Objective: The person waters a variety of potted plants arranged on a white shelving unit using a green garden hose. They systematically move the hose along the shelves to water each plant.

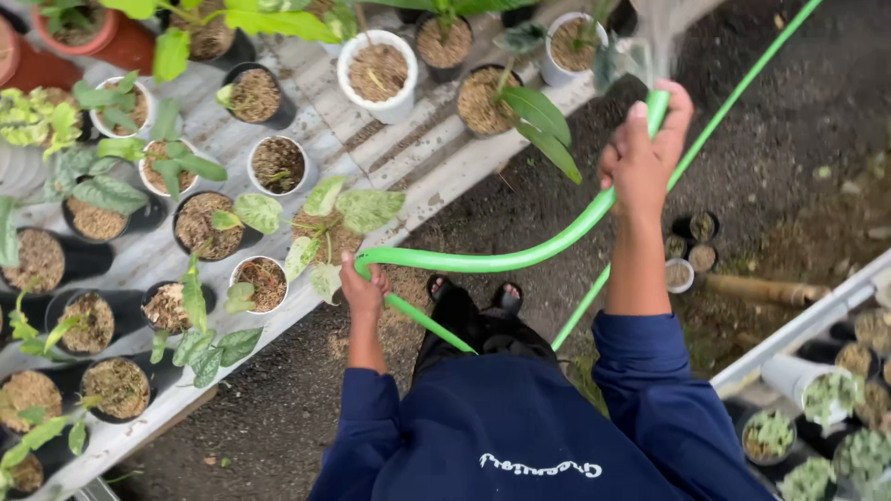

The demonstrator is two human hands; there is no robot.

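A bright green garden hose loops in front of me. My right hand is closed around its end near the top, where water sprays out toward the upper pots. Lower down, my left hand grips a folded bend of the same hose beside a leafy potted plant. Both forearms wear dark blue sleeves. My feet in black sandals stand on dark soil below the hose.
A long corrugated grey bench holds many white and black pots of small green plants on the left. A second bench with small pots runs at the lower right. Small pots and a bamboo stick lie on the dark ground.
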